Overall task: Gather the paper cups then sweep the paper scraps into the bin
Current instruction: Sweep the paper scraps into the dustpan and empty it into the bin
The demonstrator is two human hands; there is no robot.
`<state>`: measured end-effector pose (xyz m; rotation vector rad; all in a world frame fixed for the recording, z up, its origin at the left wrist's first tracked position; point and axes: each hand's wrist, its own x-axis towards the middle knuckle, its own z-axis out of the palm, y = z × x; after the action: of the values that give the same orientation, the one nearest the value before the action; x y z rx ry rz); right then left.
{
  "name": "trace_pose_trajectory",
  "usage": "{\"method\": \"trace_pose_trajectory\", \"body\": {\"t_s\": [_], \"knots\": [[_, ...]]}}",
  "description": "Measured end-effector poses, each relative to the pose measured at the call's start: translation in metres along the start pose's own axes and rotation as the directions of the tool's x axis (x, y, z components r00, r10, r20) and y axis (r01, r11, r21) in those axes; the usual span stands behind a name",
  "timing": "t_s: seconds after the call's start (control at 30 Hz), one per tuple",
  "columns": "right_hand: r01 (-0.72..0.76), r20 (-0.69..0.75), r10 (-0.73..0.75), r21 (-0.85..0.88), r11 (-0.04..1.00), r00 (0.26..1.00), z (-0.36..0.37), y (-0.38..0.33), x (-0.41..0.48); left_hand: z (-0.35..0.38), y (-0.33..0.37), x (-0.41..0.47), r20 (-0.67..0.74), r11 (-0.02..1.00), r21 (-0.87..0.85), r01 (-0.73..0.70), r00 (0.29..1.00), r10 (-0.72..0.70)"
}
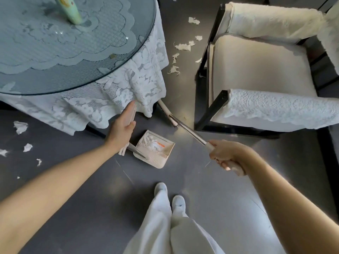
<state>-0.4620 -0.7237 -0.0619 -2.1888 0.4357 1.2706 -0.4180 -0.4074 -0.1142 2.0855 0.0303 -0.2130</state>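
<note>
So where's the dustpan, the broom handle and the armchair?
Cream plastic dustpan (158, 158): head view, on its ribbed front lip.
Silver metal broom handle (189, 130): head view, middle of the shaft.
Cream upholstered armchair (256, 66): head view, on its seat cushion.

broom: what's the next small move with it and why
Probably reach the broom forward and drag the paper scraps lying between the table and the chair back toward the dustpan. The right hand grips the broom's handle, the left hand holds the dustpan's, and the pan holds some paper.
</note>
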Motion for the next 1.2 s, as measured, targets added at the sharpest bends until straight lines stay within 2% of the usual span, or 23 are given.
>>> {"method": "trace_pose_trajectory", "body": {"t_s": [0.07, 0.2, 0.33, 0.43, 0.57, 0.73, 0.83, 0.93, 1.03, 1.13, 1.2], "knots": [[0.016, -0.007, -0.018, -0.123, 0.992, 1.000, 0.033, -0.001, 0.002, -0.002, -0.012, -0.006, -0.040, 1.000, 0.001, 0.007, 0.999, -0.007], [0.023, 0.150, 0.001, -0.164, 0.986, 0.989, 0.081, -0.004, -0.008, -0.005, -0.017, -0.020, -0.083, 0.998, 0.066, 0.000, 0.997, 0.005], [0.018, 0.252, 0.002, -0.076, 0.997, 0.968, 0.088, -0.013, -0.025, -0.016, -0.026, -0.055, -0.162, 0.995, -0.034, 0.089, 0.982, -0.094], [0.041, 0.278, -0.029, -0.038, 0.998, 0.960, 0.093, -0.033, -0.037, -0.037, -0.041, -0.100, -0.220, 0.993, -0.078, 0.088, 0.970, -0.104], [0.109, 0.295, -0.074, -0.102, 0.989, 0.952, 0.118, -0.078, -0.050, -0.083, -0.060, -0.155, -0.354, 0.976, -0.147, 0.158, 0.913, -0.201], [0.101, 0.331, -0.043, -0.159, 0.982, 0.943, 0.158, -0.146, -0.051, -0.148, -0.103, -0.213, -0.503, 0.947, -0.260, 0.190, 0.810, -0.301], [0.064, 0.303, -0.001, -0.196, 0.979, 0.953, 0.186, -0.180, -0.044, -0.186, -0.138, -0.239, -0.547, 0.957, -0.180, 0.228, 0.785, -0.291], [0.004, 0.293, 0.042, -0.155, 0.988, 0.955, 0.224, -0.210, -0.044, -0.220, -0.173, -0.255, -0.521, 0.960, -0.125, 0.249, 0.807, -0.277], [-0.084, 0.333, 0.113, -0.101, 0.991, 0.936, 0.271, -0.236, -0.057, -0.258, -0.203, -0.262, -0.457, 0.961, -0.140, 0.237, 0.846, -0.275], [0.009, 0.314, 0.053, -0.193, 0.981, 0.948, 0.320, -0.271, -0.077, -0.295, -0.218, -0.266, -0.383, 0.977, -0.106, 0.183, 0.900, -0.210], [-0.007, 0.322, 0.060, -0.162, 0.987, 0.945, 0.346, -0.302, -0.085, -0.317, -0.222, -0.269, -0.359, 0.984, -0.090, 0.152, 0.917, -0.174]]}}
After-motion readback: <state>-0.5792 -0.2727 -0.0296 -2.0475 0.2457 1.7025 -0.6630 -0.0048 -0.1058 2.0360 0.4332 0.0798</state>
